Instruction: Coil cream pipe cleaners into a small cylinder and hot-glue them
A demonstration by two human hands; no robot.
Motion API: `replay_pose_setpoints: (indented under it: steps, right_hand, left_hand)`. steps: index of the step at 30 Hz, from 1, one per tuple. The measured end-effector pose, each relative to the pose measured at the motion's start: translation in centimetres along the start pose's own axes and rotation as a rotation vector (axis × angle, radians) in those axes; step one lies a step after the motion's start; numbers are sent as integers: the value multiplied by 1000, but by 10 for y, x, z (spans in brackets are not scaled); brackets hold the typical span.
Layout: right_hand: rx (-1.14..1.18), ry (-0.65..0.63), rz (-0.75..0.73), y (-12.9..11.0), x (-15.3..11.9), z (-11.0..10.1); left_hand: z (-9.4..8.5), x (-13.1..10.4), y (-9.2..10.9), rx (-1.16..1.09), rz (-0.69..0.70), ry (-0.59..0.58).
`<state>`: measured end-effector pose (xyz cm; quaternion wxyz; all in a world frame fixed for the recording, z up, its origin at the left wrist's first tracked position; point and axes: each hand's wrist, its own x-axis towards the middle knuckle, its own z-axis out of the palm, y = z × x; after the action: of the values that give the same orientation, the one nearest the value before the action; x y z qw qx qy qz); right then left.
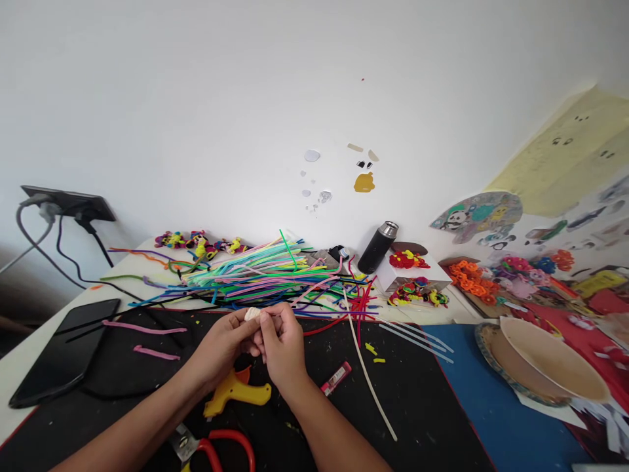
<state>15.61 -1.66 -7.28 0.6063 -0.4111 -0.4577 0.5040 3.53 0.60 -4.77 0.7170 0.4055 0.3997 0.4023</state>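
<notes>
My left hand (pixel 226 344) and my right hand (pixel 282 341) meet over the black mat, fingers closed together. Between their fingertips is a small cream-coloured coiled pipe cleaner (pixel 252 314), mostly covered by the fingers. Below my hands lies a yellow glue gun (pixel 238 394). Scissors with red handles (pixel 230 438) rest nearer to me, partly behind my left forearm. A long cream pipe cleaner (pixel 366 367) lies on the mat right of my right hand, near a small red box (pixel 337 378). Two pink pipe-cleaner pieces (pixel 145 327) lie to the left.
A large pile of colourful pipe cleaners (pixel 255 272) spreads behind my hands. A dark bottle (pixel 377 247) stands beside a white box (pixel 417 275). At left are a black tablet (pixel 63 351) and a power strip (pixel 69 203); at right, a bowl (pixel 555 357) and clear glue sticks (pixel 417 339).
</notes>
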Motion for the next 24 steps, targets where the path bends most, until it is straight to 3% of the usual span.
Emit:
replay_pose_setpoints:
  steps: [9,24]
  right_hand:
    - [-6,2,-5,-2,0,1]
    - [-3,-10,-18,-4,0,1]
  left_hand:
    - [7,-5,7,7,-6,17]
    - [3,-3,6,8,28,-8]
